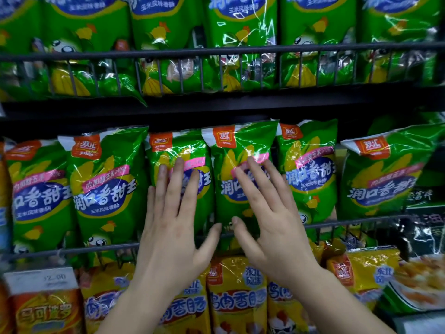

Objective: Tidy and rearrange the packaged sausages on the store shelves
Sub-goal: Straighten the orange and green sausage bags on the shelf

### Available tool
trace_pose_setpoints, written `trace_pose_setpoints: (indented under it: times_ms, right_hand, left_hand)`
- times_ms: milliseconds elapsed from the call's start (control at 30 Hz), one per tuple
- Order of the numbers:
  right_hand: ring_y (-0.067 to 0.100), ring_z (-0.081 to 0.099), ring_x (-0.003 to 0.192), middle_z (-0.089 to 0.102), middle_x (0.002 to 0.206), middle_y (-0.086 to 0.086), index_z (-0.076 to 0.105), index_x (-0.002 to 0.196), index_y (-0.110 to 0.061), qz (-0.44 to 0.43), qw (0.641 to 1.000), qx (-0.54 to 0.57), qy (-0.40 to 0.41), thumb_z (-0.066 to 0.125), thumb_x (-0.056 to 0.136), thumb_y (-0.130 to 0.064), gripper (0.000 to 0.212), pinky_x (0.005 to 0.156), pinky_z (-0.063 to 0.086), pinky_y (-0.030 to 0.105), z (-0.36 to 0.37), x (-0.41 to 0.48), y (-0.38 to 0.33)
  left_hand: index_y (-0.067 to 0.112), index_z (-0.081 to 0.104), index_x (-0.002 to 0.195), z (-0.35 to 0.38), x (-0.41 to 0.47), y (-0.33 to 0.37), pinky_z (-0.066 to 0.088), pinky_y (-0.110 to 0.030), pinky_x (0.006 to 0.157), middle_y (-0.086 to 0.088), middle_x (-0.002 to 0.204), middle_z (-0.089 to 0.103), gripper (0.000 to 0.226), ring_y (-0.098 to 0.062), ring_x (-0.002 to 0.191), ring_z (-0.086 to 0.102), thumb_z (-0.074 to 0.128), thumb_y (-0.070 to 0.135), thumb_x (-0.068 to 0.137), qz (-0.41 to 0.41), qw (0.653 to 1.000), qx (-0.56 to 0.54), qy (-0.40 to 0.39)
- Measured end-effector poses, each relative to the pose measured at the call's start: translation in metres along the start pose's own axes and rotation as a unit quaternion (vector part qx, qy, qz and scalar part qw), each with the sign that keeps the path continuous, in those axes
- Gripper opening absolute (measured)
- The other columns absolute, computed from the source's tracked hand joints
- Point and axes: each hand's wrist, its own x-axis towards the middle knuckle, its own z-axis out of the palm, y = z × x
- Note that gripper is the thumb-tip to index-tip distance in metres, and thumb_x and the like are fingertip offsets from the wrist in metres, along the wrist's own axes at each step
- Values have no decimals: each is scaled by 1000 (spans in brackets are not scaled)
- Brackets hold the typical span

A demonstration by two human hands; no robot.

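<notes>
Sausage packs [240, 150]: green, upright in row behind wire rail [356, 222]. L hand [173, 227] & R hand [272, 220] flat, fingers spread, each pressing one pack above rail, gripping nothing. Risk: uneven push skews pack or topples neighbours; glossy film may slip.

1. Green sausage packs [106, 189]: thin plastic film, high gloss; creased, with sharp white glare streaks.
2. Yellow packs [237, 297], lower shelf: same glossy plastic film, slightly wrinkled.
3. Wire rail [240, 48]: dark-coated metal rod, smooth, dull sheen.
4. Shelf board [192, 109]: black, matt; material not resolvable.
5. Price label [41, 280]: white, matt, paper-like; blurred.
6. Dark pack [423, 227], far right: glossy film, reflective.
</notes>
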Motion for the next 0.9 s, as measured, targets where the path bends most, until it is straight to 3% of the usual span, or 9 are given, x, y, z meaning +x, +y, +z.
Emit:
trace_pose_setpoints:
  times_ms: [167,333,467,667,800,900]
  right_hand:
    - [26,36,140,45,147,7,46,142,-13,-6,990,-5,143,58,87,-25,57,114,32,47,-28,-33,32]
    - [37,45,127,48,136,17,48,133,-10,45,974,-79,209,56,85,-23,51,113,28,41,-72,-54,79]
    - [36,32,140,38,150,15,44,141,-13,65,975,-126,170,59,84,-25,60,116,26,49,-91,-63,114]
    - [36,12,150,19,162,8,32,152,-18,56,983,-144,97,60,85,-33,73,119,22,50,-94,-61,134]
    - [34,5,152,12,165,2,25,155,-22,82,986,-128,67,56,87,-41,78,115,31,52,-93,-52,138]
    - [35,4,151,5,166,-6,18,157,-30,117,985,-117,44,58,87,-48,83,103,43,53,-92,-40,140]
  left_hand:
    - [18,22,156,6,-5,32,20,-53,117,-1,166,2,80,-24,153,-3,43,56,89,16,1000,-8,13]
    - [19,23,156,22,2,68,20,-51,117,-2,166,5,79,-23,153,-1,41,55,88,29,1000,-7,1]
    - [21,24,156,32,15,94,17,-53,119,-2,166,3,77,-24,153,-2,41,54,89,47,999,-3,-5]
    - [26,29,153,46,33,126,8,-73,112,-4,165,10,74,-29,153,-1,39,59,87,33,997,62,-32]
    - [35,25,154,51,41,139,4,-79,107,0,165,11,76,-34,152,-4,32,69,87,12,994,96,-46]
    - [37,27,153,53,45,146,5,-80,106,1,165,16,75,-35,152,-1,29,73,87,-7,994,102,-43]
